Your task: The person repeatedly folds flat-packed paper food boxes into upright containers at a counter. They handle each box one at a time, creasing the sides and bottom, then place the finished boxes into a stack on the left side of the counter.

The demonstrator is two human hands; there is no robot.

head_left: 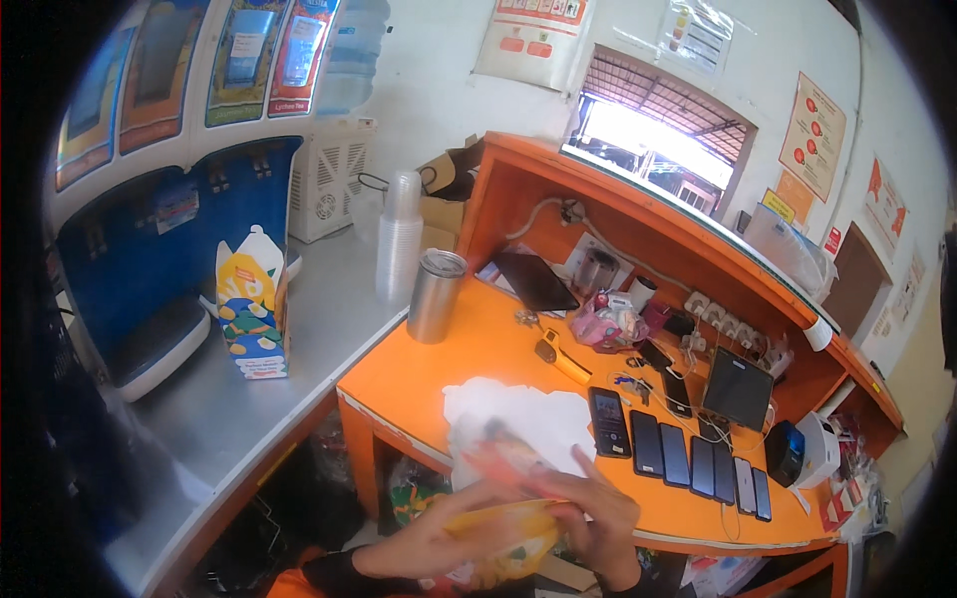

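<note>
At the near edge of the orange desk, both hands work on a thin, folding carton (526, 560) printed in yellow with bits of colour. My left hand (434, 533) grips its left side, fingers closed. On the other side my right hand (603, 510) holds the edge, with one finger raised. Motion blurs the fingers and a reddish-pink part between them. Just beyond lies a flat white sheet (474, 407) with a shaped edge, partly covered by the hands. A blue and yellow carton (254, 319) stands upright with its top flaps up on the metal counter at left.
A steel tumbler (436, 299) and stacked clear cups (396, 239) stand beyond the white sheet. Several phones (648, 446) lie in a row to the right, near a yellow thermometer gun (561, 357). A drink dispenser (150, 259) fills the far left; cables cross the orange desk (389, 384).
</note>
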